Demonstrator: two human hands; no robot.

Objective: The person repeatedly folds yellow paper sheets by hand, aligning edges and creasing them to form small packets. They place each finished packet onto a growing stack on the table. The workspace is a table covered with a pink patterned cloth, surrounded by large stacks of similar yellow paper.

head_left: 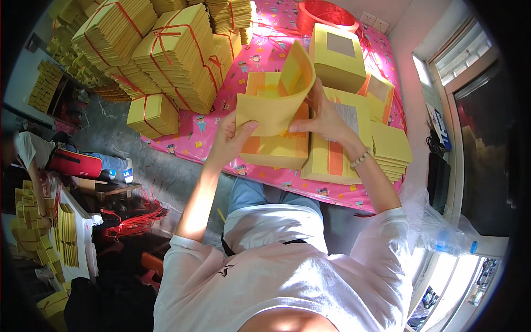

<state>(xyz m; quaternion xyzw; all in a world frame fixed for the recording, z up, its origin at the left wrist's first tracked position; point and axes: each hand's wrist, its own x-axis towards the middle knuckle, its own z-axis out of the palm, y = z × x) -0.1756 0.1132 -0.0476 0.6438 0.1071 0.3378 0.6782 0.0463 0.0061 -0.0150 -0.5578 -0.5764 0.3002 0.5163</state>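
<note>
A thin wad of yellow paper sheets [268, 113] is held up between my two hands, its right side curling upward. My left hand [228, 139] is closed on the wad's lower left corner, thumb in front and fingers mostly behind it. At the right edge, my right hand [327, 119] grips the paper, its thumb near the lower corner. Just below and behind the wad lies a stack of yellow paper [274, 154] with orange patches on top. To its right stands another stack with a silver and orange top [334, 160].
A pink patterned cloth [196, 146] covers the table. Bundles tied with red string [174, 52] rise at the left. A tall yellow stack [337, 63], a red basin [326, 16] and loose yellow sheets [390, 146] stand at the right. Another person [36, 155] is at far left.
</note>
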